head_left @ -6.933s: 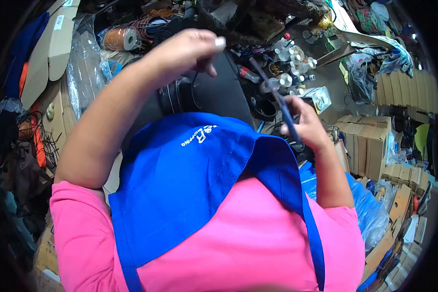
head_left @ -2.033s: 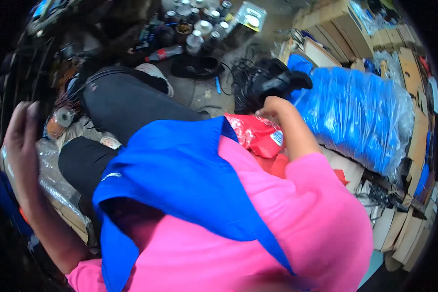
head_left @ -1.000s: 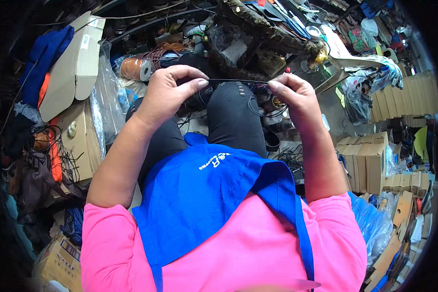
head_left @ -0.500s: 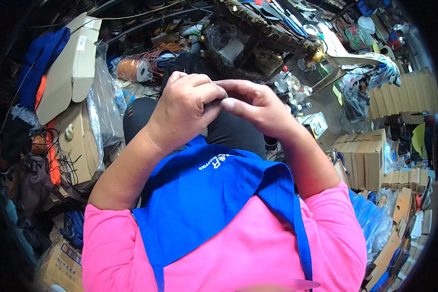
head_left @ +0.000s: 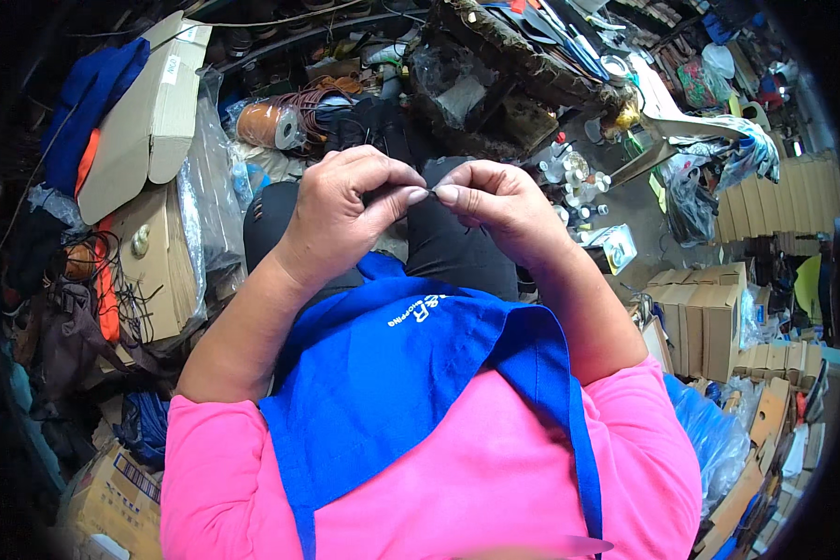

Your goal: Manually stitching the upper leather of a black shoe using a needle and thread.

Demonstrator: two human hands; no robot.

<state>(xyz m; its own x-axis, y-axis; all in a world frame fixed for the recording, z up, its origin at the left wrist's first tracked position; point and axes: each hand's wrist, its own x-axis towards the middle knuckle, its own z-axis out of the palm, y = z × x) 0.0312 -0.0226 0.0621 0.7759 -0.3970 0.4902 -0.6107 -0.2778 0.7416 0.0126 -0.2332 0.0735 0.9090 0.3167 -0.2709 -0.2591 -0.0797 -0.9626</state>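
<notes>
My left hand and my right hand meet at their fingertips above my lap. Each one pinches with thumb and forefinger on a thin black cord, of which only a short bit shows between the tips. Below my right fingers a thin dark strand hangs, perhaps part of the same cord. Under the hands are my dark trousers and a blue apron over a pink top.
To the left stand cardboard pieces and an orange spool in plastic wrap. Small white bottles crowd the floor ahead on the right. Folded cardboard is stacked at the right, near blue plastic sheeting.
The fingers, overlapped before, have drawn apart so that only the tips meet. The black cord and hanging strand now show. The whole view has shifted slightly.
</notes>
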